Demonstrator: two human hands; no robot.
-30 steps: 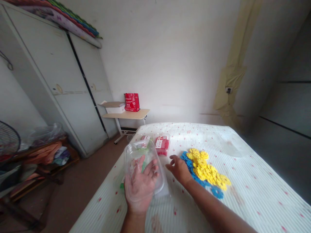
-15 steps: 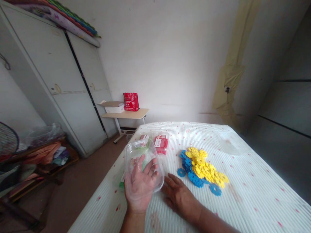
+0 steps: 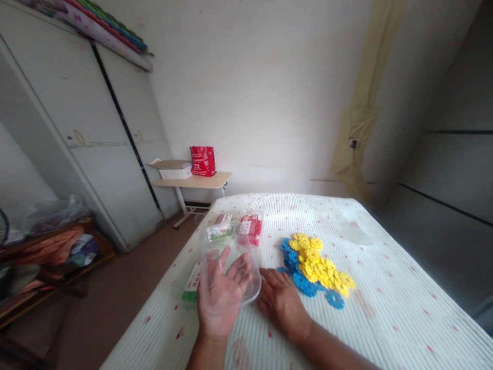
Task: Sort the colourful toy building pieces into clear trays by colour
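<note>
A clear plastic container [image 3: 251, 246] lies tilted on my left hand [image 3: 223, 293], which is palm up beneath it with the fingers stretched out and visible through the plastic. My right hand [image 3: 279, 298] rests palm down on the patterned cover, close to the container's right edge, its fingers fairly flat and partly overlapping a blue disc. Nothing shows in its grasp, though its underside is hidden. Just to its right lies a heap of yellow notched discs [image 3: 321, 270] with blue notched discs [image 3: 304, 285] along the left and lower sides.
Behind the held container stand clear boxes with red pieces [image 3: 252, 231] and green pieces [image 3: 190, 295]. A clear lid-like plastic piece [image 3: 360, 228] lies on the cover [image 3: 385, 308] at the far right. A small table [image 3: 215, 181] bears a red bag [image 3: 203, 162].
My right hand has slid slightly forward, its fingers now overlapping a blue disc. My left hand still supports the container. The view has turned a little to the right.
</note>
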